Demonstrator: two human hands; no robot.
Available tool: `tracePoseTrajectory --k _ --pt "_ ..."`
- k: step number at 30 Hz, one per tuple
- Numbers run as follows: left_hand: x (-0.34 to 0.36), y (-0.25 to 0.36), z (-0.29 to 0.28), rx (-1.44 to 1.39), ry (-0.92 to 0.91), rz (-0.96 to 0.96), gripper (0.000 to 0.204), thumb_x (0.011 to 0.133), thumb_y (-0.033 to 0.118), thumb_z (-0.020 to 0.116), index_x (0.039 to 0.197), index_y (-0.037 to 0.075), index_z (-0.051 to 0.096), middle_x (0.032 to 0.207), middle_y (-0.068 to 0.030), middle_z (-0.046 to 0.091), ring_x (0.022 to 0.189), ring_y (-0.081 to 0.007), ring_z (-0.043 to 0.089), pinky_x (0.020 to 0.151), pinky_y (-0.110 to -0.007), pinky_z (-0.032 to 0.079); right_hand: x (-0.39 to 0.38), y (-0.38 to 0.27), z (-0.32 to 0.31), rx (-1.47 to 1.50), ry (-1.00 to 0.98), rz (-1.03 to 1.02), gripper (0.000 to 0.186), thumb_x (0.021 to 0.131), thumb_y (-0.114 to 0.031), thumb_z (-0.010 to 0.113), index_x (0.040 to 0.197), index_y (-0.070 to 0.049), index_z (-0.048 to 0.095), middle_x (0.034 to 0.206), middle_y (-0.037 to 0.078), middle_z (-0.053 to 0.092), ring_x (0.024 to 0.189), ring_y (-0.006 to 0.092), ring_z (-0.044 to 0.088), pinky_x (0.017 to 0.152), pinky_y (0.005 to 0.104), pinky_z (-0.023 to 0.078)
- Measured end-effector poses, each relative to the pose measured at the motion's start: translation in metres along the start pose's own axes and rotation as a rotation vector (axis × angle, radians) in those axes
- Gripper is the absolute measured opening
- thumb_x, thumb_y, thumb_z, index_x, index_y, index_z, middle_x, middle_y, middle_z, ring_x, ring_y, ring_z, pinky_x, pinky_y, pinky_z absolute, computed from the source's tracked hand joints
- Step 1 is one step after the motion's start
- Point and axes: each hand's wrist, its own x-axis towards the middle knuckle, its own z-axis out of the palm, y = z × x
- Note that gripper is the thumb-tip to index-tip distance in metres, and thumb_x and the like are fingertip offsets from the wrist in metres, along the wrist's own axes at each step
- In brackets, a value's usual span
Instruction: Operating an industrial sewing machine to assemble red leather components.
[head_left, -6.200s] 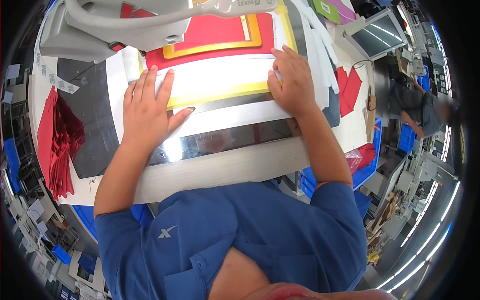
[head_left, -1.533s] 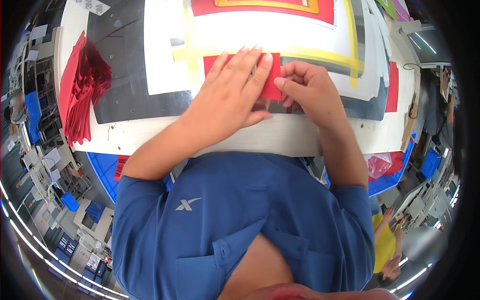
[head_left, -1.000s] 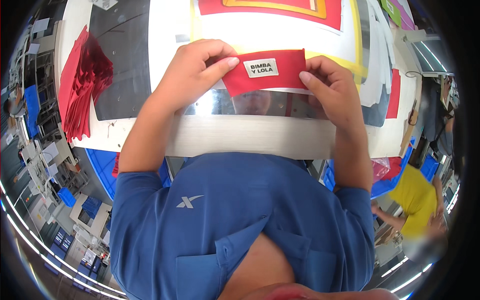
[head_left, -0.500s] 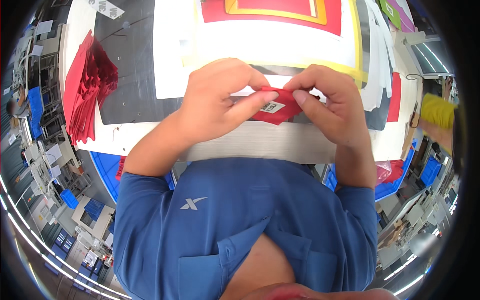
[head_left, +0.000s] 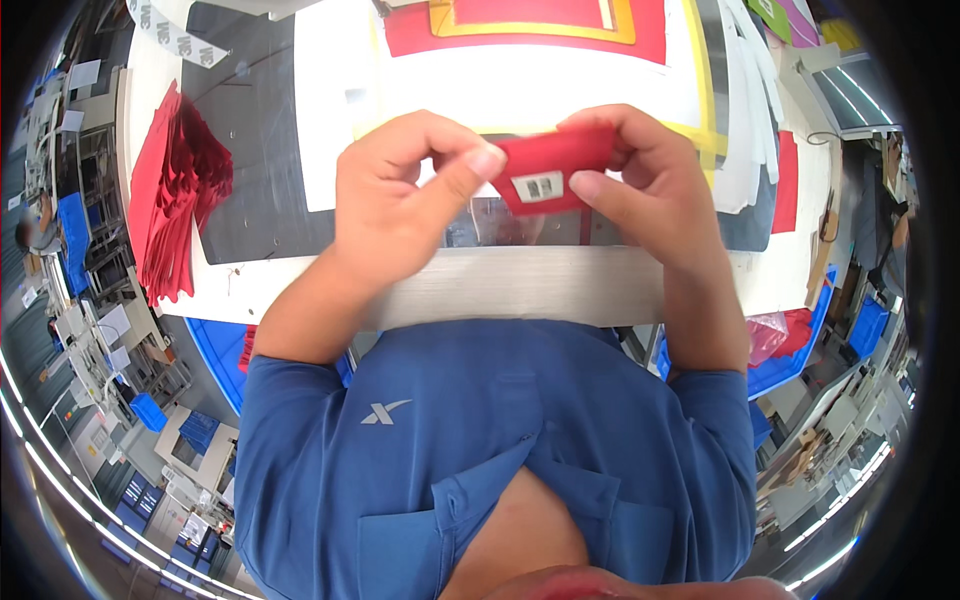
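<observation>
While the left hand [head_left: 400, 205] pinches one end of a small red piece [head_left: 555, 155], the right hand [head_left: 655, 195] pinches the other – maybe so it can't flop. It's up near the counter's front edge [head_left: 520, 288], white label [head_left: 538, 187] showing. A red stack [head_left: 172, 205] is by the left edge.

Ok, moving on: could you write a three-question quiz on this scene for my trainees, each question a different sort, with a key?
1. Multiple choice: what shows on the face of the small red piece?
(a) a metal zip
(b) a whitish label
(c) a green button

2. True or false: the left hand and the right hand both hold the small red piece.

3. Fill in the blank: the bundle of red sheets lies toward the person's ____ end of the table.

Key: 1. b; 2. true; 3. left
</observation>
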Motion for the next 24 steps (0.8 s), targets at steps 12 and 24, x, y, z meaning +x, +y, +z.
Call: tracePoseTrajectory --k 12,24 --pt "0.034 -0.022 -0.003 0.466 -0.108 -0.280 0.018 0.102 0.017 0.074 0.100 -0.001 0.079 0.082 -0.0027 0.075 0.074 -0.0110 0.066 0.071 -0.028 0.053 0.080 0.002 -0.065 -0.532 -0.049 0.152 0.022 0.098 -0.015 0.073 0.118 -0.006 0.076 0.096 0.006 0.078 0.091 0.0150 0.073 0.084 0.0316 0.056" --pt "0.069 -0.052 -0.029 1.329 0.004 0.363 0.054 0.088 0.033 0.079 0.133 0.004 0.070 0.119 -0.0136 0.069 0.109 -0.0337 0.064 0.099 -0.046 0.049 0.200 0.025 -0.072 -0.097 -0.105 -0.306 0.030 0.094 -0.004 0.078 0.123 -0.001 0.077 0.110 0.010 0.079 0.099 0.0146 0.072 0.089 0.0311 0.059"
